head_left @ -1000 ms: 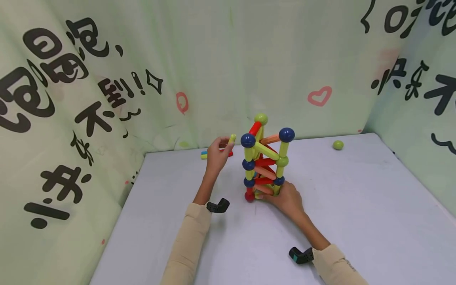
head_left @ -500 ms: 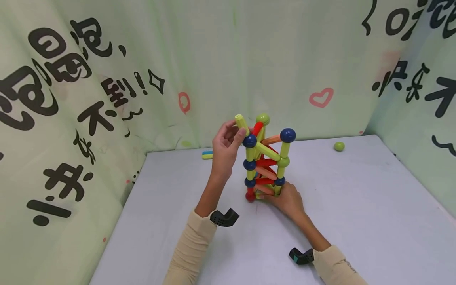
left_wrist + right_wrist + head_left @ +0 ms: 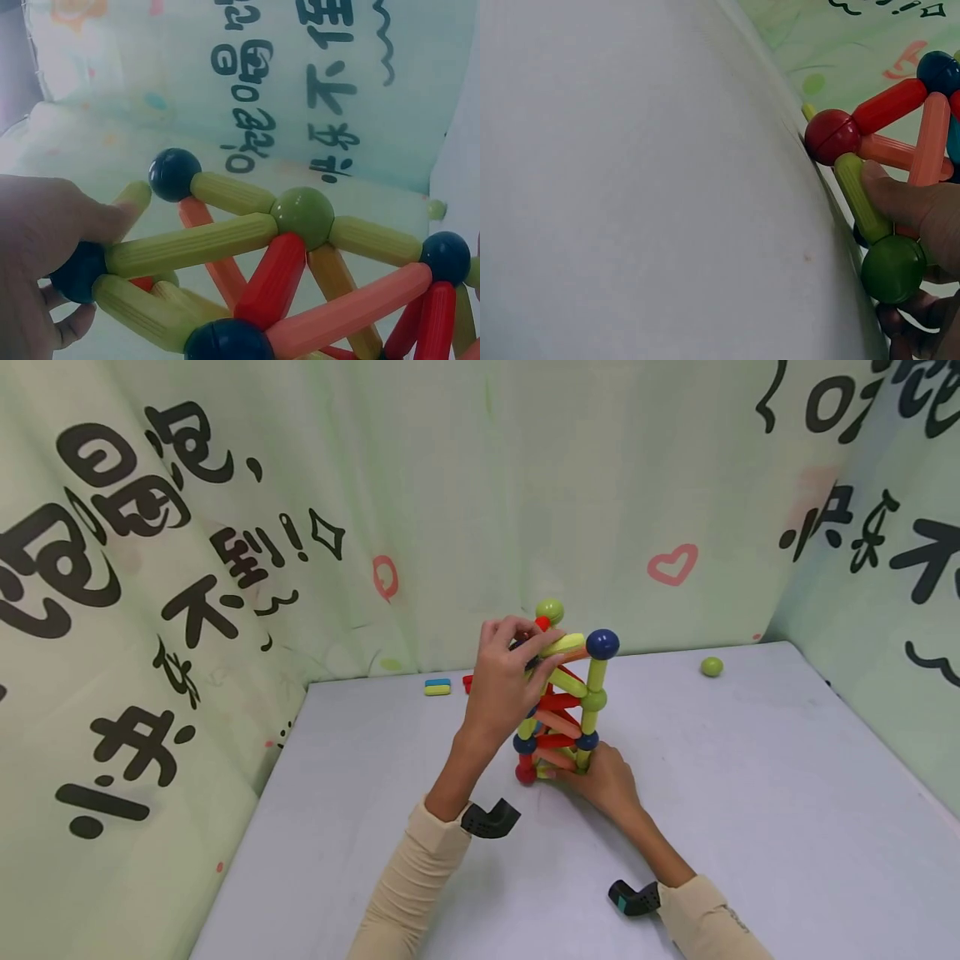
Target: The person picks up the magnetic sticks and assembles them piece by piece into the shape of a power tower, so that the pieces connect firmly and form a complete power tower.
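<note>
A tower of magnetic rods and balls [image 3: 556,702] stands on the table in the head view. My left hand [image 3: 504,685] is at its top left, pinching a yellow-green rod [image 3: 564,644] between thumb and fingers. That rod slants toward the blue top ball [image 3: 603,644]; in the left wrist view its end shows beside this ball [image 3: 175,174], past my thumb. My fingers overlap the left blue ball [image 3: 79,271]. Down at the base, my right hand [image 3: 606,781] grips the frame, thumb on a yellow-green rod [image 3: 861,196] between a red ball [image 3: 832,137] and a green ball [image 3: 893,268].
Behind my left hand lie a blue rod [image 3: 437,682], a yellow rod [image 3: 437,691] and a partly hidden red piece [image 3: 468,683]. A loose green ball [image 3: 712,667] sits at the back right of the white table [image 3: 750,793]. A printed curtain [image 3: 450,485] hangs behind.
My left hand has moved right with the yellow-green rod, from beside the tower to across its top. The rod tipped from upright to nearly level. My right hand stays at the base.
</note>
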{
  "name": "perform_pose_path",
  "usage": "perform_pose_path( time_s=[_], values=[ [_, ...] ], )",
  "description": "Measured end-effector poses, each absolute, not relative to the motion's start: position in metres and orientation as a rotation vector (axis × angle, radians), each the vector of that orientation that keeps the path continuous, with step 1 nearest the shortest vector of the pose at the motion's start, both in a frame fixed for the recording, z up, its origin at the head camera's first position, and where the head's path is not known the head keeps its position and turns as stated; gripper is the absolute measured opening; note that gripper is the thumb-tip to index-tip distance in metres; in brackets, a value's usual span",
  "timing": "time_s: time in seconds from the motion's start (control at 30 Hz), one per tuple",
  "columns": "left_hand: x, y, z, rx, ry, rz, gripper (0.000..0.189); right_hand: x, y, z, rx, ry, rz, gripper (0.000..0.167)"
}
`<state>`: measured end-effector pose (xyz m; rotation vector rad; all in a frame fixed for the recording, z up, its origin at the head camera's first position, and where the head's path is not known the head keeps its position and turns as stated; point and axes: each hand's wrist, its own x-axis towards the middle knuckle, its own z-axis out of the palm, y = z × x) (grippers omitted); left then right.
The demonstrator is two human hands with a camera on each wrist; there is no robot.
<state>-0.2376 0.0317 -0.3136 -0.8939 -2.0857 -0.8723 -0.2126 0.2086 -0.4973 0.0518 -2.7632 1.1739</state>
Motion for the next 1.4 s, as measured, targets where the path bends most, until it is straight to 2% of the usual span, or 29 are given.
perform_pose_path(
  time_s=[0.27, 0.43, 0.6, 0.7, 0.9, 1.13, 1.23, 1.37, 1.4],
  values=[
    [-0.238, 0.033, -0.313, -0.907, -2.124, -0.698, 0.026, -0.213, 0.208, -0.496, 0.048, -2.762, 1.177, 0.064],
    [-0.238, 0.033, -0.313, -0.932, -2.128, -0.719, 0.026, -0.213, 0.218, -0.484, 0.208, -2.866, 1.259, 0.068],
    [-0.238, 0.035, -0.313, -0.946, -2.136, -0.745, 0.027, -0.207, 0.244, -0.438, 0.308, -3.037, 1.273, 0.094],
    [-0.238, 0.034, -0.316, -0.920, -2.160, -0.803, 0.028, -0.198, 0.252, -0.408, 0.335, -2.895, 1.276, 0.107],
    [-0.241, 0.031, -0.326, -0.874, -2.159, -1.002, 0.029, -0.190, 0.232, -0.369, 0.538, -2.428, 1.354, 0.104],
    [-0.246, 0.029, -0.331, -0.936, -2.121, -1.128, 0.029, -0.190, 0.212, -0.368, 0.506, -2.311, 1.391, 0.096],
    [-0.249, 0.025, -0.334, -0.933, -2.109, -1.238, 0.037, -0.193, 0.211, -0.374, 0.473, -2.320, 1.408, 0.085],
    [-0.265, 0.015, -0.346, -0.839, -2.024, -1.511, 0.060, -0.200, 0.211, -0.384, 0.430, -2.362, 1.362, 0.065],
    [-0.273, 0.012, -0.350, -0.795, -2.009, -1.573, 0.059, -0.202, 0.212, -0.385, 0.418, -2.372, 1.357, 0.059]
  ],
)
